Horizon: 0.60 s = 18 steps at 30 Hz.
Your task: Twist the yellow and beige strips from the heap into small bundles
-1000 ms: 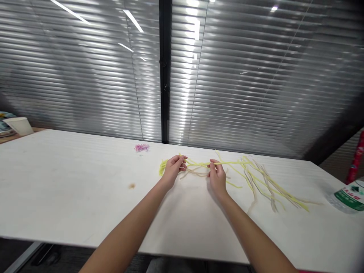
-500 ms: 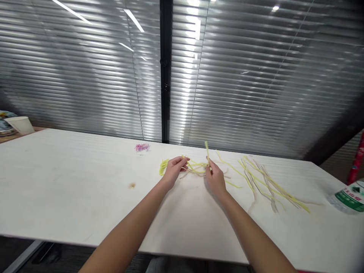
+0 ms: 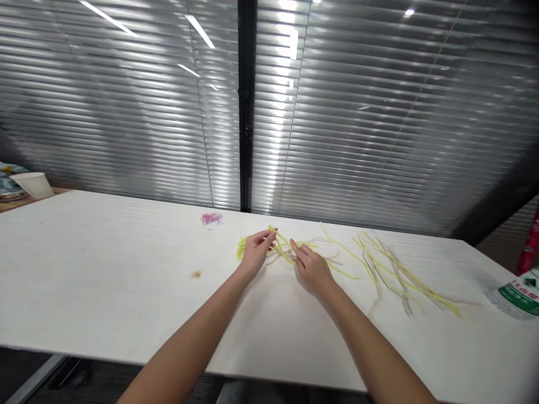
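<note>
My left hand (image 3: pixel 256 253) pinches a yellow-green strip (image 3: pixel 280 235) between thumb and fingertips. Left of that hand, a bunched yellow-green bundle (image 3: pixel 240 248) rests on the white table. Yellow and beige strips fan out from my left fingers toward the right, crossing each other. My right hand (image 3: pixel 312 266) is over these strips with its index finger extended; whether its thumb and other fingers grip a strip is too small to tell. A long yellow strand (image 3: pixel 343 245) lies beyond my right hand.
Loose yellow and beige strips (image 3: pixel 396 272) lie at the right of the white table (image 3: pixel 126 280). A plastic bottle (image 3: pixel 520 294) is at the right edge. Pink scribbles (image 3: pixel 211 217) mark the back. A white cup (image 3: pixel 36 185) stands far left, and blinds rise behind.
My right hand has moved a little left and its index finger now points outward. The upright yellow strip it held is down among the others. My left hand has barely moved.
</note>
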{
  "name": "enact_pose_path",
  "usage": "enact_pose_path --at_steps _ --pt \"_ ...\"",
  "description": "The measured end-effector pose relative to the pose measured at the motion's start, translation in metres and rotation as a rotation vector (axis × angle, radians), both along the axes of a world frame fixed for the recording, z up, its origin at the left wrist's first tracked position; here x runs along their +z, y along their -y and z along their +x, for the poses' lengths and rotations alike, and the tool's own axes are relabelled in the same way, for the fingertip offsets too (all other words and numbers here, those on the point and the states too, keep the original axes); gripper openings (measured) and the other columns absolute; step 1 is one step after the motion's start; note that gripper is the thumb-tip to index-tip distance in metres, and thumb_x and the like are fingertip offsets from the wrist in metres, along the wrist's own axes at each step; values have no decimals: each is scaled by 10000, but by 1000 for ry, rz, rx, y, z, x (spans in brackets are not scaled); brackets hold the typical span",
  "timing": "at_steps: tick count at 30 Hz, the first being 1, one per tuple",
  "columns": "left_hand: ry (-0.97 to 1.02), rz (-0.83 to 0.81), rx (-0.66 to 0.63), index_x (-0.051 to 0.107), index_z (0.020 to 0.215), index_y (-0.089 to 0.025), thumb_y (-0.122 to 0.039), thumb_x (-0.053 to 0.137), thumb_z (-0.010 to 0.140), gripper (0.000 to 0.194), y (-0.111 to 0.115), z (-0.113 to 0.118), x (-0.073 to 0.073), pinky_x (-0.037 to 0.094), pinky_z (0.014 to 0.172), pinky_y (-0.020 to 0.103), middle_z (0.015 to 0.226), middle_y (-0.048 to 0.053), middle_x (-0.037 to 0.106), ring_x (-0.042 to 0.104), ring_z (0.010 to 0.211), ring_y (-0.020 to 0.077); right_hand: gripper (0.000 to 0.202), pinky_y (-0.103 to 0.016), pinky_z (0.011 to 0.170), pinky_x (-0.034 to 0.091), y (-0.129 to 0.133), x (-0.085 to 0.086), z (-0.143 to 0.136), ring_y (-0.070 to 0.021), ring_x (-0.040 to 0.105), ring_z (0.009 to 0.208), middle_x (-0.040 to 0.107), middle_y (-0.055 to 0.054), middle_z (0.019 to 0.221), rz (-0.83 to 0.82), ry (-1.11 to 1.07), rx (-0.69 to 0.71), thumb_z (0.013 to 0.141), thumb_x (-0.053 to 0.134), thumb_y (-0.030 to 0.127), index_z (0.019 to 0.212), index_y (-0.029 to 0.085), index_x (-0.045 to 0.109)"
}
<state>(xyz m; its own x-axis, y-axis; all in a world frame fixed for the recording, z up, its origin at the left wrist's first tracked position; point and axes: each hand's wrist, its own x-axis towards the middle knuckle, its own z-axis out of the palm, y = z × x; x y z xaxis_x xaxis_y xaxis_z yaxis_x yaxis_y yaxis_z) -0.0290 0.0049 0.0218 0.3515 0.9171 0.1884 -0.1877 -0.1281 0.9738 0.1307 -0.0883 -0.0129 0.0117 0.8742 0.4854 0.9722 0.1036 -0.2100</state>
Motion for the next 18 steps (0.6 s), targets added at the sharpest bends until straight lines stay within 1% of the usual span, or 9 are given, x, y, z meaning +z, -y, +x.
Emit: enact_pose_path --at_steps 6,8,10,12,13,15,18 --pt "41 -68 -29 721 868 -180 -477 714 672 356 2 0 -1 443 615 203 1091 64 650 525 657 75 527 -285 686 449 1 0 -2 -182 581 807 599 -72 941 -70 17 52 906 308 149 1429 179 374" --pt "44 -100 -31 709 832 -180 -474 722 665 339 1 -1 0 438 609 192 1007 48 655 530 665 74 537 -284 708 453 1 -1 -2 -178 580 815 594 -71 956 -91 3 91 908 299 139 1440 193 352" --pt "64 -127 -24 693 794 -171 -462 736 654 326 1 -1 1 431 601 178 831 24 629 533 668 77 526 -288 727 455 1 -2 -2 -181 578 830 594 -77 969 -98 -12 118 925 287 157 1449 184 331" --pt "120 -157 -19 674 763 -163 -446 751 641 318 0 -1 2 429 597 169 716 0 564 529 666 75 498 -300 730 456 0 -2 -4 -190 579 841 602 -89 979 -91 -21 114 957 273 224 1447 157 329" --pt "159 -178 -16 666 753 -159 -439 760 632 319 0 -1 3 433 599 167 698 -9 541 525 662 71 492 -307 723 455 0 -2 -5 -195 581 839 609 -94 984 -84 -21 107 970 269 269 1441 143 336" --pt "247 -240 -12 654 748 -153 -423 781 605 331 -1 -1 4 449 611 170 705 -17 535 518 648 60 509 -323 717 454 0 -2 -7 -203 586 846 621 -100 1013 -61 -8 106 978 286 363 1424 128 361" --pt "336 -334 -17 648 772 -145 -399 810 565 365 -2 0 4 463 621 172 731 -12 566 535 644 54 561 -343 744 451 0 -3 -8 -211 598 880 634 -98 1060 5 44 124 940 387 482 1378 133 428"
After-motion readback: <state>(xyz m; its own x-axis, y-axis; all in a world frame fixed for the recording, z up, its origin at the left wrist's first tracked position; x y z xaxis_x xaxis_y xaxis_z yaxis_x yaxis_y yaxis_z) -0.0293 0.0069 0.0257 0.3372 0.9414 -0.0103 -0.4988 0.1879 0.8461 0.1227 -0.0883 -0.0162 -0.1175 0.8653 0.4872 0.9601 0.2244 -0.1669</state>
